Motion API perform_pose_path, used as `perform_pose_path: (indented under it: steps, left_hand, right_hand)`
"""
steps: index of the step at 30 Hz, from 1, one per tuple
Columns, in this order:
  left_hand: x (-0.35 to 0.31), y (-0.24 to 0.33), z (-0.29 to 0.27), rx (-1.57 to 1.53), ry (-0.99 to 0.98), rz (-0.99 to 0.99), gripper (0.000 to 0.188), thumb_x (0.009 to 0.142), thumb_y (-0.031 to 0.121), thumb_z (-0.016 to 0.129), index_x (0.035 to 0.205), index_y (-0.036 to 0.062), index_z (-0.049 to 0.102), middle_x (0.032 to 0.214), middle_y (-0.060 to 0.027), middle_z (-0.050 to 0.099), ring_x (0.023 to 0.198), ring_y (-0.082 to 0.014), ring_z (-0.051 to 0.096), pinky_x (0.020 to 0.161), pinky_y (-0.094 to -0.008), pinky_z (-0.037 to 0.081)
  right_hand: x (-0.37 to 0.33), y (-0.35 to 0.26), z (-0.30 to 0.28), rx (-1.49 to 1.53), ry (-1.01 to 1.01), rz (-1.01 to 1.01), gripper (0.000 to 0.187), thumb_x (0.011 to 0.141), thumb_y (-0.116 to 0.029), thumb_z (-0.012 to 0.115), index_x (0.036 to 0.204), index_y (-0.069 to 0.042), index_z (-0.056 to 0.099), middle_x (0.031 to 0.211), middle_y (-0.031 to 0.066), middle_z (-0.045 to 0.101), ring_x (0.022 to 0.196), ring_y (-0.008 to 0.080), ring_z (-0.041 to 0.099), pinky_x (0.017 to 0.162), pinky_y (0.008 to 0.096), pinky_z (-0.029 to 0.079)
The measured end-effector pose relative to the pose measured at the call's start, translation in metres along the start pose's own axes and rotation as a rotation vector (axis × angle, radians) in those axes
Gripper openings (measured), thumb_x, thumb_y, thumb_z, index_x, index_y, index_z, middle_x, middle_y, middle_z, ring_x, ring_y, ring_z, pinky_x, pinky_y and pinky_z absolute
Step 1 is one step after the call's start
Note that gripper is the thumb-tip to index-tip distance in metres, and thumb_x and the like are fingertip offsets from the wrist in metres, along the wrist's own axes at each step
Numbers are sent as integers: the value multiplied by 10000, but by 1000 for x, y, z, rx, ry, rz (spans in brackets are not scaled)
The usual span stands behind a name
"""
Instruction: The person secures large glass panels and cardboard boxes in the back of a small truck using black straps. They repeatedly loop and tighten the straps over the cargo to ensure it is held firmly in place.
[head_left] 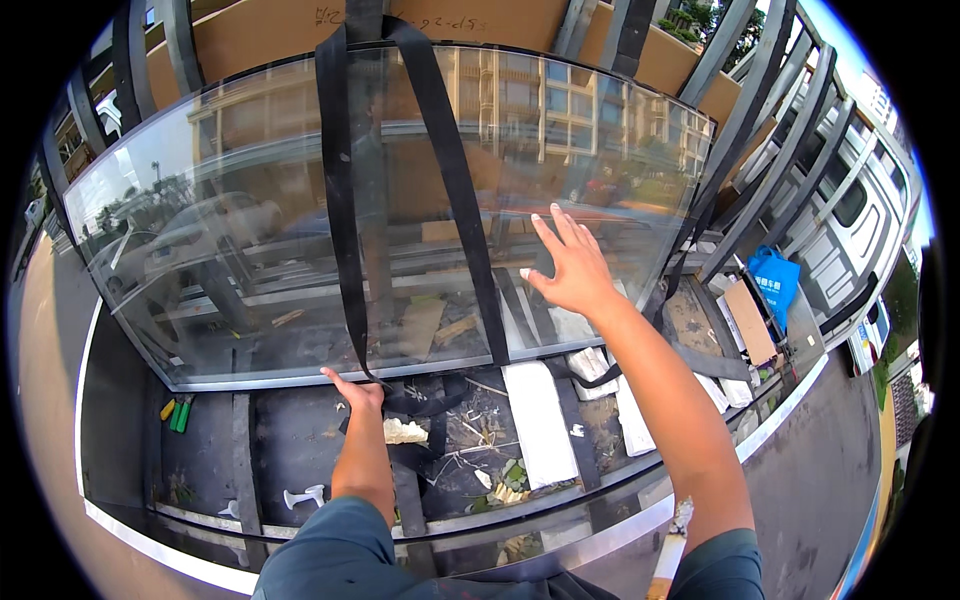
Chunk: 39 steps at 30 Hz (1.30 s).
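A large glass pane (pixel 260 290) with a thin metal-coloured lower edge leans against an upright rack and mirrors buildings. My left hand (pixel 362 392) is at its lower edge, thumb up along the front, the other fingers out of sight around the edge. Right beside that hand, the end of a black strap (pixel 342 200) hangs down; a second black strap (pixel 450 170) slants over the glass to the right. My right hand (pixel 575 265) is raised before the right half of the pane, fingers spread and holding nothing; whether it touches the glass I cannot tell.
Below the pane lies a dark truck bed with crossbars (pixel 243 450), a white block (pixel 540 425), debris and green bottle-like items (pixel 180 415). Brown cardboard (pixel 260 40) stands behind. A blue bag (pixel 775 285) sits far right, near a white vehicle (pixel 860 200). A cigarette (pixel 670 550) juts in below.
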<state>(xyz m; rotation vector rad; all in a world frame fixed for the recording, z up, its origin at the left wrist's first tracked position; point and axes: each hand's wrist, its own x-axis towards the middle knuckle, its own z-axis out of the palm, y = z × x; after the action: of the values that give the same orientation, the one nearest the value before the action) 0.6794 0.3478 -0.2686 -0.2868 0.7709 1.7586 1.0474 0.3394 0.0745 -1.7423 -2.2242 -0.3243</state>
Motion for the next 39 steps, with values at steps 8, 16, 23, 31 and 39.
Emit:
perform_pose_path:
  steps: [8,16,23,31,39]
  left_hand:
    - [44,36,-45,653,98,-101,1057,798,940,508,1525,177,432,1336,-82,594,1089,-266,584,766,-310,416]
    - [-49,186,48,1353,-104,230,561,971,535,671,1242,45,639,998,-37,676,742,-113,550,578,-317,439]
    - [-463,149,72,1238,-826,625,259,1080,217,583,1130,-5,706,830,-9,644,768,-71,564,739,-236,444]
    - [-719,177,-37,1020,-1487,674,554,945,-15,567,1491,62,515,956,-244,750,817,-330,744,773,-405,596]
    - [-798,285,-147,361,-1676,651,599,971,66,520,1516,-143,389,1467,-344,507,1332,-487,545,1074,-512,476]
  right_hand:
    - [-225,-35,-51,346,-407,-201,666,932,-367,737,1499,-88,529,1651,217,327,1512,403,345,1213,487,342]
    - [-395,-67,-59,464,-68,-145,359,940,-300,715,1196,-48,720,1327,134,670,1113,340,662,1044,451,485]
    - [-417,-63,-45,449,262,-130,237,891,-236,724,1003,-28,726,856,97,697,800,284,673,786,402,534]
    - [-426,-68,-49,493,187,-85,173,878,-185,696,970,-48,747,867,104,712,801,320,668,755,428,526]
    - [-452,-171,-48,355,325,-184,251,916,-80,652,1137,32,693,1330,206,609,1197,412,568,1031,504,452]
